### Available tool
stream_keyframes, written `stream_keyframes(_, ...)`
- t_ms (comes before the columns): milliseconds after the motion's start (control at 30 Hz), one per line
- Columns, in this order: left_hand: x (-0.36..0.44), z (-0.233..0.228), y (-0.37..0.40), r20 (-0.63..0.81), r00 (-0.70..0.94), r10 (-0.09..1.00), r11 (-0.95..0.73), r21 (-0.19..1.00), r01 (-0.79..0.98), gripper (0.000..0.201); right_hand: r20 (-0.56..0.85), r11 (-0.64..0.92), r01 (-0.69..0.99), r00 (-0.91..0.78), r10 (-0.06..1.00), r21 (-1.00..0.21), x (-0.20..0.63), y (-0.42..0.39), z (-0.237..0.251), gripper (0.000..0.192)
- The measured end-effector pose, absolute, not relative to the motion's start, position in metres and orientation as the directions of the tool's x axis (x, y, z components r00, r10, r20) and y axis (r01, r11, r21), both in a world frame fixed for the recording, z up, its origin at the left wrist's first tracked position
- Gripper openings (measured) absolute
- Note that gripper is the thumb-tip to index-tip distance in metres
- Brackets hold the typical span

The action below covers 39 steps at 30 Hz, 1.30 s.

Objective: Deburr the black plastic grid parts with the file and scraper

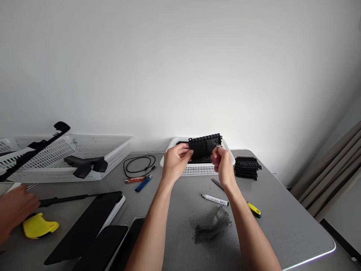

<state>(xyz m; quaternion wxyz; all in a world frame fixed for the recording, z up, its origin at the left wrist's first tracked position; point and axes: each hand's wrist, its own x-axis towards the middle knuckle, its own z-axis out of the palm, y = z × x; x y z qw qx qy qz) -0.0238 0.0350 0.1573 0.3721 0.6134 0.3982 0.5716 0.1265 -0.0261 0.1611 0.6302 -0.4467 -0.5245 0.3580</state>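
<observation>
Black ridged part [205, 146] gripped by left hand [175, 162] & right hand [224, 163], above white basket [197, 170], stack of prob. same parts [247, 167] beside.

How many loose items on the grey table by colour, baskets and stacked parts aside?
Black: 2, looped black cable, flat black strip
White: 1, white marker pen with black cap
Yellow: 2, yellow plastic piece, yellow-handled tool
Orange: 1, orange lighter
Blue: 1, blue lighter
Grey: 1, crumpled grey cloth
Total: 8
</observation>
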Motion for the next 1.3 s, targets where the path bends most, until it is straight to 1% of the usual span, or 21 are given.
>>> stream_keyframes(33,-0.024,0.158,0.034,0.414,0.034,0.909,-0.416,0.907,0.060,0.035,0.260,0.268,-0.095,0.084,0.962,-0.959,0.122,-0.026,0.161,0.028)
stream_keyframes(100,-0.023,0.160,0.032,0.433,0.050,0.900,-0.435,0.898,0.065,0.037,0.147,0.126,-0.227,-0.077,0.986,-0.966,0.113,-0.024,0.161,0.027)
stream_keyframes(167,-0.023,0.160,0.031,0.455,0.073,0.887,-0.460,0.884,0.078,0.038,0.078,0.026,-0.276,-0.180,0.981,-0.961,0.107,-0.021,0.159,0.027)
stream_keyframes(300,-0.021,0.160,0.030,0.508,0.116,0.853,-0.520,0.846,0.116,0.034,0.019,-0.076,-0.314,-0.291,0.957,-0.946,0.103,-0.017,0.157,0.026)
stream_keyframes(567,-0.018,0.164,0.021,0.535,0.184,0.825,-0.563,0.805,0.186,0.019,-0.018,-0.123,-0.373,-0.274,0.961,-0.920,0.108,-0.013,0.156,0.022)
stream_keyframes(733,-0.018,0.162,0.023,0.547,0.186,0.816,-0.576,0.796,0.186,0.018,-0.038,-0.155,-0.414,-0.277,0.960,-0.897,0.111,-0.010,0.155,0.021)
stream_keyframes(900,-0.021,0.160,0.028,0.565,0.113,0.817,-0.576,0.790,0.212,0.019,-0.027,-0.151,-0.456,-0.267,0.963,-0.877,0.115,-0.008,0.156,0.021)
stream_keyframes(1067,-0.025,0.162,0.029,0.535,0.029,0.844,-0.529,0.822,0.213,0.018,-0.036,-0.151,-0.512,-0.228,0.973,-0.846,0.129,-0.005,0.159,0.022)
stream_keyframes(1200,-0.028,0.162,0.029,0.514,-0.030,0.857,-0.499,0.843,0.203,0.020,-0.030,-0.118,-0.548,-0.167,0.985,-0.828,0.144,-0.005,0.162,0.022)
stream_keyframes(1300,-0.029,0.161,0.030,0.502,-0.039,0.864,-0.485,0.850,0.205,0.022,-0.018,-0.084,-0.576,-0.120,0.993,-0.813,0.154,-0.006,0.163,0.021)
